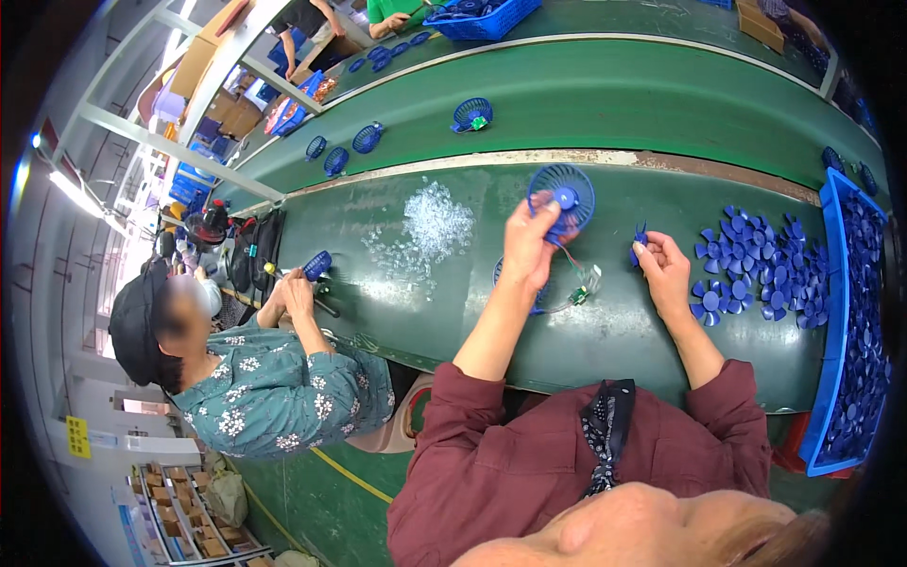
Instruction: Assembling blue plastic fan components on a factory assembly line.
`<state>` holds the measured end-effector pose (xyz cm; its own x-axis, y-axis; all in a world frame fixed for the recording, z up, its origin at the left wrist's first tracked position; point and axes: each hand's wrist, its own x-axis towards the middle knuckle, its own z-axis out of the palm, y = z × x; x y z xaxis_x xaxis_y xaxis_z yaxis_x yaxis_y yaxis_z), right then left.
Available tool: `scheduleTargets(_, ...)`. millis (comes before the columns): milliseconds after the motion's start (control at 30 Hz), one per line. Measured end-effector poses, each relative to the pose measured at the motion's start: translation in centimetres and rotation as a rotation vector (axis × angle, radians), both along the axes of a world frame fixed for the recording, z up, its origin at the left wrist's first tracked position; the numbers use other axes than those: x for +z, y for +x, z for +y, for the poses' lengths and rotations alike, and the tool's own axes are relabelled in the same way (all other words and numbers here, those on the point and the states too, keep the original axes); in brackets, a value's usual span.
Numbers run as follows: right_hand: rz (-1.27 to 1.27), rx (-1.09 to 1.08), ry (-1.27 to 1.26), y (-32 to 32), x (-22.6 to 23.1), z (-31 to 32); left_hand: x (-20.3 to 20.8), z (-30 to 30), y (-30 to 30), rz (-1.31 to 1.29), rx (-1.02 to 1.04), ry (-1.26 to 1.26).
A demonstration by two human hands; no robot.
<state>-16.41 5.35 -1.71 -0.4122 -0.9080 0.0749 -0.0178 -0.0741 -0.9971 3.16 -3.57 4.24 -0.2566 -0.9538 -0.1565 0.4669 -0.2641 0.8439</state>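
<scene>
Maroon sleeves (455,416) nearest. Right hand (667,272) pinches a small blue part (640,248), fingertips closed, above green bench (378,317), near loose fan blades (740,248). Left hand (529,238) grips a blue fan cage (573,185), fingers curled. Green belt (605,99) lies beyond.

Green tabletop (619,352) with small clear pieces (437,221) and, further right, blue fan blades (777,275).

A yellow rectangular sign (77,438) with dark characters catches my eye against the pale wall (52,378), up and left of the pale-framed rack of brown cardboard boxes (175,501). Well right of that rack, the round blue plastic fan (570,193) in the left hand (527,238) bears a tiny whitish mark (566,197) I can't read.
</scene>
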Motion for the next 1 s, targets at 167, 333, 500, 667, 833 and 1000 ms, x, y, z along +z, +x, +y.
scheduleTargets(167,0.058,-0.082,-0.004,-0.9,-1.0,-0.2,-3.1,1.9,-2.1,0.12,-0.231,0.211)
scheduleTargets(333,-0.099,-0.16,-0.107,-0.9,2.7,0.1,-3.7,2.6,-2.1,0.041,-0.25,0.165)
scheduleTargets(500,0.556,0.056,-0.282,0.4,4.9,2.5,-3.8,3.8,-3.2,-0.065,-0.285,0.147)
scheduleTargets(667,0.929,0.068,-0.332,0.5,3.7,2.4,-3.8,4.8,-3.3,-0.105,-0.337,0.072)
scheduleTargets(833,0.972,0.076,-0.31,0.4,3.6,2.3,-3.2,6.0,-4.2,-0.168,-0.3,-0.125)
scheduleTargets(1000,0.97,0.089,-0.298,0.6,3.4,2.3,-3.8,5.8,-4.1,-0.312,-0.294,-0.189)
